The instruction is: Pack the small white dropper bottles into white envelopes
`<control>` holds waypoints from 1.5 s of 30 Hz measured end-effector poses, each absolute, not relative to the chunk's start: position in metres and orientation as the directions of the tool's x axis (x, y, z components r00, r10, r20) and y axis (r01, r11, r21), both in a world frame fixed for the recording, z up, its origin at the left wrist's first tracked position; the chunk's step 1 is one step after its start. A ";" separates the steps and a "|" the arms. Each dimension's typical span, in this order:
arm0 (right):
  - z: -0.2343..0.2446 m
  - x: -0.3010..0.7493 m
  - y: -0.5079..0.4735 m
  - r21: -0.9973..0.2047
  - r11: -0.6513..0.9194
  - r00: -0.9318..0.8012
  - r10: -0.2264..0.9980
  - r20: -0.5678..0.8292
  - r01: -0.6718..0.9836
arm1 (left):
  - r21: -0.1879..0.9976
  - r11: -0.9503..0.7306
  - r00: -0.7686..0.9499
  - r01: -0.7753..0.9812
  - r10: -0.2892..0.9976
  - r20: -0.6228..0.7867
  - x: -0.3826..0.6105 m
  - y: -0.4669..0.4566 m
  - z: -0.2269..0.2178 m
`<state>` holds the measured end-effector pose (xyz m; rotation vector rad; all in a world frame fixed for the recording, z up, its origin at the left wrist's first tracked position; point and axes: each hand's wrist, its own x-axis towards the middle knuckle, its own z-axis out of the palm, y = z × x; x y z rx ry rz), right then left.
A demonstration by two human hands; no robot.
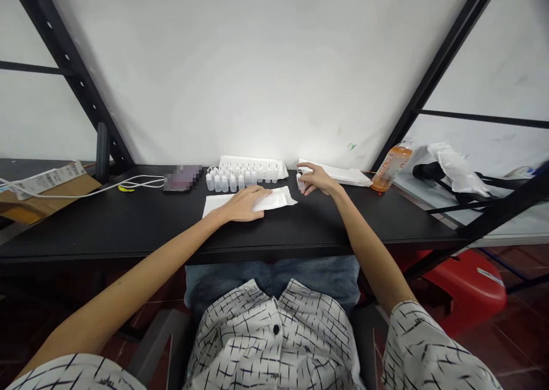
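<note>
White plastic dropper bottle [300, 183] pinched in a narrow grip by my right hand [316, 179] over the black tabletop [128, 224], just beside the flat white pouch [274, 199] that my open left hand [242, 203] presses on a paper sheet [214, 206]; bottle-to-pouch looks like the next call.

On my right, an orange drink bottle [391, 167] tilts on the black desk [128, 224]; on my left, a phone [182, 178], white cable [128, 182], cardboard parcel [43, 192]; below right, a red plastic stool [463, 290].

The black table [107, 224] held white dropper bottles [225, 181] and paper [213, 206]. A phone [182, 178] lay to their left, a drink bottle [391, 167] right.
</note>
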<state>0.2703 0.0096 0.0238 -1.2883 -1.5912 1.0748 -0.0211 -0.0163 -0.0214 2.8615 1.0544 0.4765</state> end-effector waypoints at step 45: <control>0.024 0.245 0.008 -0.909 0.270 -0.388 0.912 0.135 0.317 | 0.321 -0.705 0.663 0.632 0.707 0.248 -0.029 -0.009 -0.011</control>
